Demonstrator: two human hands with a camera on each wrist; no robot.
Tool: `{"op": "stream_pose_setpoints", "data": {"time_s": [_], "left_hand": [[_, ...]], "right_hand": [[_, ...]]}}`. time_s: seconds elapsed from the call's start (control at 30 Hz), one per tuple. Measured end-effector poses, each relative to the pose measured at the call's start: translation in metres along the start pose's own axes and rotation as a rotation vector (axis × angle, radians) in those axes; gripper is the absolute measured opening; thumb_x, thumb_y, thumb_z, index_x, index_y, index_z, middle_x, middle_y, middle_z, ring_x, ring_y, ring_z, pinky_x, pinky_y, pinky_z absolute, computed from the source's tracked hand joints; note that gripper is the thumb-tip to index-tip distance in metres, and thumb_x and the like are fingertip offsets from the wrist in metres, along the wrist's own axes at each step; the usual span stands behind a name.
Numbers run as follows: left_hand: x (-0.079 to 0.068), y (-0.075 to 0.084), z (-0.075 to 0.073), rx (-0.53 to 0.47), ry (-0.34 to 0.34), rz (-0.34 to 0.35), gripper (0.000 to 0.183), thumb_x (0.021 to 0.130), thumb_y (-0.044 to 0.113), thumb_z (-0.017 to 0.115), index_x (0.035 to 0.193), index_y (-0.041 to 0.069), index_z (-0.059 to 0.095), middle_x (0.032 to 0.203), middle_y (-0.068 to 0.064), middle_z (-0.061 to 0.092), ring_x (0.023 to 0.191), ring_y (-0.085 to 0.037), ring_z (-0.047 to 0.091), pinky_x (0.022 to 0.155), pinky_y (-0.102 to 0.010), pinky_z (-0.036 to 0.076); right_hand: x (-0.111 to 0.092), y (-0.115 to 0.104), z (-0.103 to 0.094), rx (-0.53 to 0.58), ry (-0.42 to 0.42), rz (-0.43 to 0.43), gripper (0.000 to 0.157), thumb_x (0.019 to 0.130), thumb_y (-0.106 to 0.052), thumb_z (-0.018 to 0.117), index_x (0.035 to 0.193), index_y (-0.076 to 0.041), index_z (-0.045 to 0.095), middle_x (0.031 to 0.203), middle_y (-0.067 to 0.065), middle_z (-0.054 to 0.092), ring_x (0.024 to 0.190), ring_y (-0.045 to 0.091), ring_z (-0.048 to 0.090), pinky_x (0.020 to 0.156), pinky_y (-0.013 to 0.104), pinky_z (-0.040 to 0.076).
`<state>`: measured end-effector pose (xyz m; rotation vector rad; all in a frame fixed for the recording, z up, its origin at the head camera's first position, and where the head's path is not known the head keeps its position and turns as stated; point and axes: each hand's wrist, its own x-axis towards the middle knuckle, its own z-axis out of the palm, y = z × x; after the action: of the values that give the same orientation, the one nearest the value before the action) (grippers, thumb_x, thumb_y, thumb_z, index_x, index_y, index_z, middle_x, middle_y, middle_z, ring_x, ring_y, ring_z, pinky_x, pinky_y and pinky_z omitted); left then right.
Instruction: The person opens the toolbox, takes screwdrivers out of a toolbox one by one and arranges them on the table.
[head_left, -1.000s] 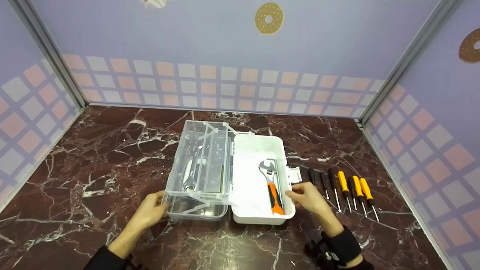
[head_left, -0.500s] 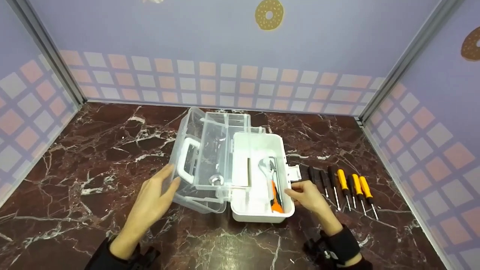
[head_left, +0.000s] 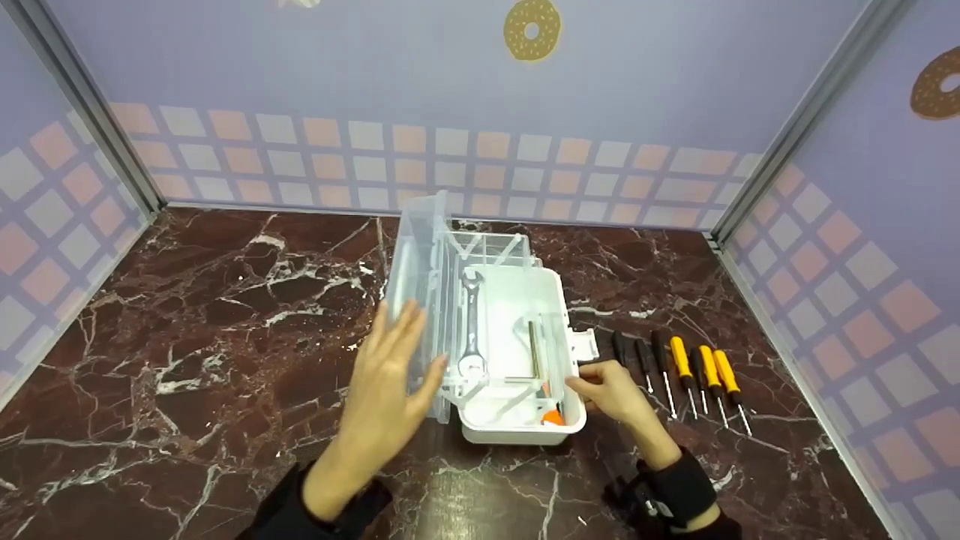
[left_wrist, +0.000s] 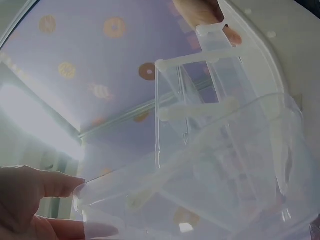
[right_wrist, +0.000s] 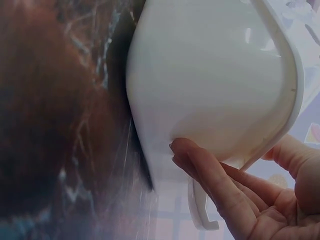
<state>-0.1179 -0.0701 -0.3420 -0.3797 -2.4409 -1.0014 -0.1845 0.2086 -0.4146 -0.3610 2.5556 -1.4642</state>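
Observation:
A white toolbox (head_left: 525,433) stands with its clear lid (head_left: 418,247) swung up on the left side. My left hand (head_left: 382,397) lies against the lid's outer face, fingers straight; in the left wrist view its thumb (left_wrist: 62,184) is at the lid's edge. With my right hand (head_left: 616,391) I grip the box's right wall near the latch (head_left: 583,345), thumb over the rim and fingers (right_wrist: 210,175) along the outside. Clear trays over the box carry a double-ended wrench (head_left: 472,322) and a hex key (head_left: 533,352). Beneath, an orange handle end (head_left: 553,417) shows.
Right of the box lies a row of screwdrivers, some with yellow handles (head_left: 681,358) and some with black handles (head_left: 660,351). The dark red marble tabletop (head_left: 225,337) is bounded by patterned walls (head_left: 450,82) at the back and sides.
The lid has risen from lying flat on the left to upright, pushed rightward by my left hand. The trays have swung right over the box. My right hand keeps its hold.

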Motion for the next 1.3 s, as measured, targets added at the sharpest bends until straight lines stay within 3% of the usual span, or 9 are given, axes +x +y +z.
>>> {"op": "stream_pose_setpoints", "data": {"time_s": [0.1, 0.3, 0.5, 0.63, 0.77, 0.9, 1.03, 1.17, 1.3], "left_hand": [[0.003, 0.010, 0.013, 0.092, 0.054, 0.093, 0.049, 0.084, 0.023, 0.057, 0.122, -0.006, 0.047, 0.133, -0.019, 0.037, 0.127, -0.040, 0.021, 0.104, -0.046, 0.011], [0.008, 0.025, 0.034, 0.280, 0.094, 0.240, 0.044, 0.082, 0.024, 0.058, 0.115, -0.005, 0.054, 0.125, -0.019, 0.047, 0.121, -0.043, 0.031, 0.101, -0.048, 0.021], [0.012, 0.038, 0.051, 0.399, 0.088, 0.321, 0.045, 0.081, 0.028, 0.059, 0.112, -0.004, 0.057, 0.122, -0.018, 0.050, 0.120, -0.041, 0.034, 0.098, -0.046, 0.028], [0.013, 0.044, 0.058, 0.469, 0.071, 0.344, 0.045, 0.083, 0.031, 0.056, 0.112, -0.003, 0.058, 0.121, -0.018, 0.051, 0.121, -0.039, 0.034, 0.097, -0.046, 0.029], [0.014, 0.048, 0.062, 0.514, 0.048, 0.350, 0.044, 0.084, 0.032, 0.054, 0.113, -0.002, 0.058, 0.122, -0.016, 0.051, 0.121, -0.038, 0.035, 0.098, -0.044, 0.029], [0.013, 0.051, 0.064, 0.564, 0.037, 0.357, 0.045, 0.083, 0.033, 0.055, 0.113, 0.000, 0.058, 0.122, -0.015, 0.052, 0.120, -0.037, 0.036, 0.098, -0.043, 0.030], [0.014, 0.054, 0.068, 0.629, 0.024, 0.367, 0.046, 0.081, 0.034, 0.057, 0.113, 0.002, 0.059, 0.122, -0.013, 0.052, 0.121, -0.036, 0.036, 0.097, -0.042, 0.031], [0.014, 0.057, 0.071, 0.682, 0.032, 0.386, 0.046, 0.080, 0.036, 0.057, 0.113, 0.003, 0.060, 0.121, -0.012, 0.053, 0.120, -0.036, 0.037, 0.097, -0.042, 0.032], [0.013, 0.059, 0.073, 0.681, 0.041, 0.400, 0.046, 0.081, 0.035, 0.056, 0.113, 0.003, 0.060, 0.120, -0.012, 0.054, 0.119, -0.036, 0.038, 0.097, -0.041, 0.032]], "right_hand": [[-0.002, -0.003, 0.001, 0.008, 0.007, 0.012, 0.017, 0.084, 0.001, 0.053, 0.087, 0.016, 0.061, 0.067, 0.015, 0.062, 0.053, 0.009, 0.054, 0.049, 0.025, 0.048], [0.001, 0.005, 0.003, 0.054, 0.018, 0.042, 0.018, 0.083, 0.002, 0.051, 0.088, 0.017, 0.060, 0.071, 0.019, 0.063, 0.057, 0.012, 0.059, 0.053, 0.031, 0.051], [0.010, 0.027, 0.002, 0.055, 0.010, 0.029, 0.019, 0.084, -0.002, 0.052, 0.086, 0.013, 0.062, 0.071, 0.016, 0.063, 0.059, 0.015, 0.060, 0.055, 0.042, 0.051], [0.010, 0.027, -0.002, 0.053, -0.009, 0.032, 0.021, 0.085, -0.003, 0.053, 0.091, 0.016, 0.061, 0.074, 0.020, 0.064, 0.061, 0.022, 0.062, 0.058, 0.046, 0.050], [0.005, 0.009, -0.011, 0.015, 0.089, 0.033, 0.026, 0.084, -0.006, 0.058, 0.099, 0.015, 0.059, 0.080, 0.024, 0.064, 0.063, 0.027, 0.064, 0.057, 0.040, 0.051], [0.001, -0.023, -0.020, 0.003, 0.193, -0.073, 0.027, 0.083, -0.007, 0.060, 0.103, 0.011, 0.060, 0.082, 0.022, 0.064, 0.062, 0.026, 0.064, 0.053, 0.030, 0.051], [0.005, -0.051, -0.021, 0.133, 0.159, -0.190, 0.027, 0.085, -0.005, 0.057, 0.106, 0.013, 0.057, 0.085, 0.025, 0.063, 0.065, 0.024, 0.064, 0.058, 0.031, 0.052], [0.013, -0.067, -0.016, 0.250, 0.119, -0.207, 0.028, 0.087, -0.004, 0.053, 0.108, 0.015, 0.054, 0.085, 0.025, 0.062, 0.065, 0.022, 0.064, 0.060, 0.033, 0.052], [0.020, -0.073, -0.007, 0.322, 0.133, -0.199, 0.027, 0.087, -0.002, 0.052, 0.109, 0.015, 0.053, 0.079, 0.018, 0.063, 0.060, 0.017, 0.062, 0.058, 0.032, 0.052]]}}
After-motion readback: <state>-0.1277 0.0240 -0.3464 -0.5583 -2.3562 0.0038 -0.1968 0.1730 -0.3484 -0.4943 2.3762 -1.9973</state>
